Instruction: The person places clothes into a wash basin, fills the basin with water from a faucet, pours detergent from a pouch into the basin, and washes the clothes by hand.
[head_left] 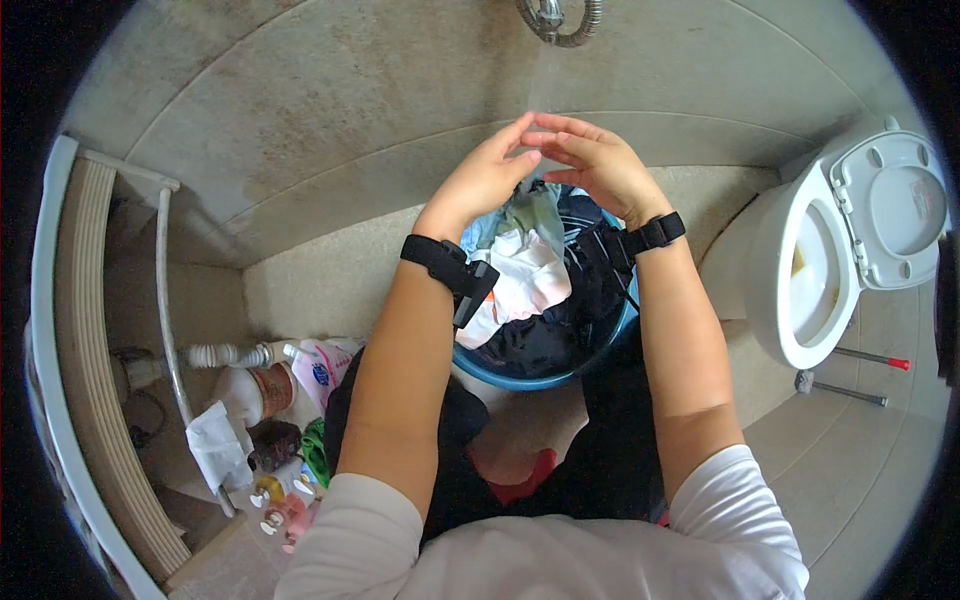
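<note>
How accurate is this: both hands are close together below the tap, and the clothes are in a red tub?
Wrong colour: the head view shows a blue tub. The clothes are in it, and the left hand and right hand are close together below the tap.

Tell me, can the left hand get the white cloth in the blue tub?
Probably yes: the left hand looks empty and near, and the white cloth lies atop dark clothes, seemingly uncovered.

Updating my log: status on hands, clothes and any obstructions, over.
Bare left hand and bare right hand raised, curved inward, no garment gripped. White, pale-green and dark fabric clothes piled in round blue basin below. No obstruction visible between.
</note>
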